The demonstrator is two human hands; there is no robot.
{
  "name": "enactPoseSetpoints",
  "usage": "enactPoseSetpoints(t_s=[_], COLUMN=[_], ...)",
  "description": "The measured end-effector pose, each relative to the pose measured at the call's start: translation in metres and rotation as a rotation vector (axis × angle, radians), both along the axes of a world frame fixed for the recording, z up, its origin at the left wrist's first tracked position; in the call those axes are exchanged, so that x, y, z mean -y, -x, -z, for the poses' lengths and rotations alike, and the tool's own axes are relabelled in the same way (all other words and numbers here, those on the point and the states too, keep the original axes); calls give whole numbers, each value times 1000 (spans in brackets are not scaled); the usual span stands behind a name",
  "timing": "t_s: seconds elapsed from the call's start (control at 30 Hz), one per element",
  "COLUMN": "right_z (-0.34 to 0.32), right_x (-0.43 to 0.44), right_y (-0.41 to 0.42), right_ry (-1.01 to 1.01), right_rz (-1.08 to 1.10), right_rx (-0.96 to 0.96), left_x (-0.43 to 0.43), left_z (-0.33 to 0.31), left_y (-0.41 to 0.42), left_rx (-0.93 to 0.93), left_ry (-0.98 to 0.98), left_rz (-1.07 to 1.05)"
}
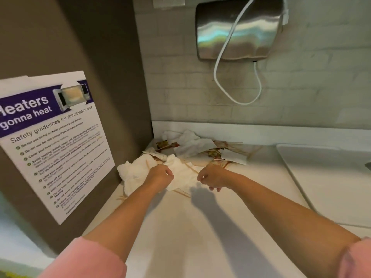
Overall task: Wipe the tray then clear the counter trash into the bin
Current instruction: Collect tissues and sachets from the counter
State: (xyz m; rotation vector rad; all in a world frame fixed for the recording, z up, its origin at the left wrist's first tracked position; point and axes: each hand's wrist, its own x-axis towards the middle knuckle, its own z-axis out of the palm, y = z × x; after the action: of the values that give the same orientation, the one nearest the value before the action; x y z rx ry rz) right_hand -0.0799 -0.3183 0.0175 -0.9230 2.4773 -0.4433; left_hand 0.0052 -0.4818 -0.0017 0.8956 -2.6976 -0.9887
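Note:
A heap of trash fills the back left corner of the white counter (200, 227): crumpled white napkins (188, 144), sauce sachets (162, 144) and thin wooden sticks (181, 192). My left hand (159, 175) grips the nearest crumpled napkin (180, 173) at its left side. My right hand (209, 176) is at the same napkin's right edge, fingers curled and pinching it. A white tray (321, 177) lies on the counter at the right. No bin is in view.
A dark cabinet side (70, 47) with a microwave safety poster (54, 141) walls off the left. A tiled wall (301, 97) stands behind, with a steel dispenser (239, 29) and a looping white cable (220, 77) above the heap.

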Motion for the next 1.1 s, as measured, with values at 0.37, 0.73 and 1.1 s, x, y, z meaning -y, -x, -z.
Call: enactPoseSetpoints(t_s=[0.37, 0.73, 1.1], right_z=[37, 66, 64], right_x=[34, 46, 38], right_y=[72, 101, 115], right_ry=[6, -4, 84], right_rz=[-82, -83, 70], right_rx=[-196, -229, -199], left_x=[26, 16, 15], left_z=[28, 41, 1], left_y=[68, 92, 77], left_rx=[25, 348, 38], left_ry=[90, 321, -18], left_rz=[-208, -103, -147])
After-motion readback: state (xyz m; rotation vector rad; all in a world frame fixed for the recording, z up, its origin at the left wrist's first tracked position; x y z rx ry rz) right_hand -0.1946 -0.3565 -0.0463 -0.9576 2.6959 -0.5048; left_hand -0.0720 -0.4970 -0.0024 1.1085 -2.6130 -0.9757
